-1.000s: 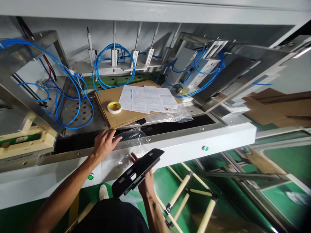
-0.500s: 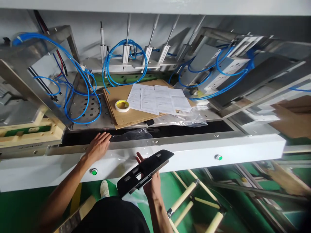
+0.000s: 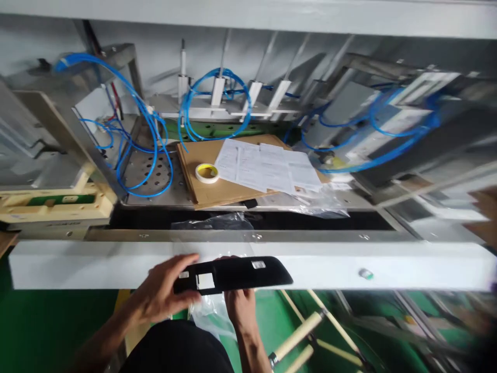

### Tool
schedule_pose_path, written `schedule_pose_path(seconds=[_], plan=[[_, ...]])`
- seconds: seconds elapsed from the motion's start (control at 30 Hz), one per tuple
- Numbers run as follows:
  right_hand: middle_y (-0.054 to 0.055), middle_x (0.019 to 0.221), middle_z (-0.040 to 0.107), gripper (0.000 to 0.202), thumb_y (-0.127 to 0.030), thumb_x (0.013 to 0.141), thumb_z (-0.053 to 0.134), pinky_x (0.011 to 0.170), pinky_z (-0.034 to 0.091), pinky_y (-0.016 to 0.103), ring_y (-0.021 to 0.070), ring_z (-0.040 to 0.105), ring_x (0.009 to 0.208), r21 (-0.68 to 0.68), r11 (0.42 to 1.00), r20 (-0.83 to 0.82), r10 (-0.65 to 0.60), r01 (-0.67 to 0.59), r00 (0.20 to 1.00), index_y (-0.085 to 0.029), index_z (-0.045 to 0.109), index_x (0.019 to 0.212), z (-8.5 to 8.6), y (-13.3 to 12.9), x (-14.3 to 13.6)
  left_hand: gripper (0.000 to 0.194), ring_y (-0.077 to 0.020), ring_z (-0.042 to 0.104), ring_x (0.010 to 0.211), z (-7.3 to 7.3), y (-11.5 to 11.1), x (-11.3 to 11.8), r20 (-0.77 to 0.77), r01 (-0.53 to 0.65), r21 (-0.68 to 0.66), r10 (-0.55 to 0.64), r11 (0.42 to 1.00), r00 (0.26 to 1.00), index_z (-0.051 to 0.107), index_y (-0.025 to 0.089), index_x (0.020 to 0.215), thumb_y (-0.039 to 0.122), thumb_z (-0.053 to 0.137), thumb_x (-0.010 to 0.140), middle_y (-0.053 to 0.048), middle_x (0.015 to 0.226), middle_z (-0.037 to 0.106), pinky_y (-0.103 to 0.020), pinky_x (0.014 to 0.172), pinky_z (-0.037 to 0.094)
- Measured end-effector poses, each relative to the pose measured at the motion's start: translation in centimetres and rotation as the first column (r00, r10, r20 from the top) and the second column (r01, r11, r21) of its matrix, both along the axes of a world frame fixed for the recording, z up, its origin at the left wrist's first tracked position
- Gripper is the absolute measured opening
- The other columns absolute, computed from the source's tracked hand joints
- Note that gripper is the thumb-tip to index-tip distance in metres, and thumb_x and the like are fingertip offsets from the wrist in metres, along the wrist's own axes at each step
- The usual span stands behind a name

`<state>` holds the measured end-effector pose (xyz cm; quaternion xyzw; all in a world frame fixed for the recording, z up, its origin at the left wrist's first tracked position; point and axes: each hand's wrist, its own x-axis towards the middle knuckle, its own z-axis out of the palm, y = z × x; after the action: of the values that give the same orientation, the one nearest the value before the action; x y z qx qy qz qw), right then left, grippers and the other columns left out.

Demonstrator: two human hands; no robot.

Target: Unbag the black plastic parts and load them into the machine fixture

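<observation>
A long black plastic trim panel (image 3: 248, 273) lies level in front of me, with a square cutout and small rectangular openings in it. My left hand (image 3: 165, 287) grips its left end, fingers along the far edge and thumb along the near edge. From underneath, my right hand (image 3: 238, 305) holds the middle of the panel, which hides most of those fingers. A clear plastic bag (image 3: 217, 223) drapes over the machine's front edge behind the panel. More clear plastic (image 3: 212, 313) hangs below it.
Beyond the white front beam (image 3: 326, 259), a cardboard stack (image 3: 205, 197) carries printed sheets (image 3: 267, 168) and a tape roll (image 3: 207, 173). Blue air hoses (image 3: 155, 150) loop around metal cylinders (image 3: 254, 96). A green button (image 3: 365, 273) is on the beam; a tube frame (image 3: 298, 336) stands below right.
My left hand has come off the machine's edge and taken the panel's left end. The panel has turned from a slant to nearly level. The camera view has shifted.
</observation>
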<state>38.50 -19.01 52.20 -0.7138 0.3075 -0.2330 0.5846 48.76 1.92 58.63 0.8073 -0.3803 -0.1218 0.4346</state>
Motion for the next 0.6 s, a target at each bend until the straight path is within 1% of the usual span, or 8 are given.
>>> schedule_pose_path(seconds=[0.1,0.23,0.33,0.37,0.4,0.5,0.53,0.6], plan=[[0.013,0.110,0.082,0.041,-0.055,0.083,0.072,0.093,0.063,0.046,0.0324,0.075,0.103,0.024,0.991,-0.007,0.129,-0.129,0.992,-0.023,0.080,0.107,0.4,-0.5,0.7,0.083,-0.0303,0.071,0.123,0.7,0.6,-0.4,-0.048,0.032,0.097,-0.027,0.995,0.998,0.053,0.028,0.152,0.049,0.088,0.080,-0.009,0.142,0.070,-0.039,0.105,0.060],[0.014,0.140,0.072,0.055,-0.056,0.095,0.063,0.108,0.056,0.050,0.0344,0.068,0.128,0.032,0.981,0.123,0.184,-0.189,0.975,-0.025,0.067,0.140,2.6,-1.6,3.6,0.071,-0.0286,0.074,0.114,2.1,5.0,1.6,0.082,-0.136,0.194,0.123,0.971,0.989,0.059,0.026,0.145,0.043,0.088,0.082,-0.008,0.132,0.075,-0.035,0.098,0.061],[0.014,0.145,0.069,0.053,-0.053,0.102,0.056,0.110,0.053,0.056,0.0354,0.065,0.132,-0.272,0.940,0.254,0.278,-0.207,0.926,-0.029,0.059,0.150,5.5,-0.5,6.9,0.066,-0.0279,0.073,0.117,3.1,10.4,2.2,0.204,-0.336,0.281,0.286,0.899,0.936,0.057,0.029,0.145,0.037,0.085,0.086,-0.007,0.134,0.073,-0.035,0.099,0.059],[0.014,0.145,0.068,0.054,-0.052,0.100,0.060,0.111,0.051,0.057,0.0367,0.064,0.134,-0.469,0.831,0.225,0.441,-0.300,0.869,-0.030,0.059,0.150,6.5,0.6,8.1,0.066,-0.0279,0.072,0.118,3.4,12.1,2.3,0.240,-0.374,0.306,0.310,0.875,0.920,0.057,0.030,0.146,0.036,0.085,0.086,-0.007,0.135,0.073,-0.035,0.098,0.059],[0.013,0.145,0.068,0.056,-0.052,0.097,0.066,0.113,0.049,0.057,0.0377,0.063,0.134,-0.661,0.643,0.141,0.613,-0.387,0.777,-0.031,0.060,0.149,7.4,1.9,9.5,0.068,-0.0281,0.072,0.119,3.5,13.7,2.4,0.269,-0.395,0.329,0.316,0.858,0.910,0.056,0.031,0.146,0.036,0.086,0.086,-0.006,0.135,0.073,-0.035,0.097,0.059],[0.012,0.141,0.071,0.063,-0.049,0.096,0.072,0.112,0.048,0.052,0.0347,0.065,0.127,-0.915,-0.012,-0.218,0.855,-0.403,0.470,-0.032,0.056,0.154,9.1,7.2,13.9,0.067,-0.0280,0.072,0.115,4.1,17.8,3.1,0.320,-0.408,0.393,0.293,0.824,0.901,0.056,0.033,0.147,0.042,0.085,0.087,-0.004,0.128,0.075,-0.035,0.093,0.058],[0.012,0.138,0.072,0.062,-0.047,0.100,0.067,0.109,0.050,0.049,0.0325,0.067,0.123,-0.922,-0.137,-0.293,0.859,-0.363,0.420,-0.029,0.052,0.157,9.2,9.1,15.3,0.065,-0.0277,0.073,0.112,4.2,19.0,3.4,0.338,-0.410,0.409,0.282,0.815,0.898,0.056,0.033,0.147,0.045,0.083,0.089,-0.004,0.125,0.075,-0.035,0.092,0.058],[0.015,0.130,0.074,0.061,-0.045,0.106,0.057,0.100,0.054,0.044,0.0290,0.068,0.114,-0.919,-0.264,-0.366,0.848,-0.292,0.383,-0.021,0.046,0.161,9.1,12.6,18.0,0.064,-0.0283,0.072,0.112,4.3,21.5,4.0,0.424,-0.459,0.390,0.286,0.798,0.859,0.055,0.031,0.149,0.053,0.076,0.092,-0.006,0.126,0.075,-0.037,0.095,0.057]])
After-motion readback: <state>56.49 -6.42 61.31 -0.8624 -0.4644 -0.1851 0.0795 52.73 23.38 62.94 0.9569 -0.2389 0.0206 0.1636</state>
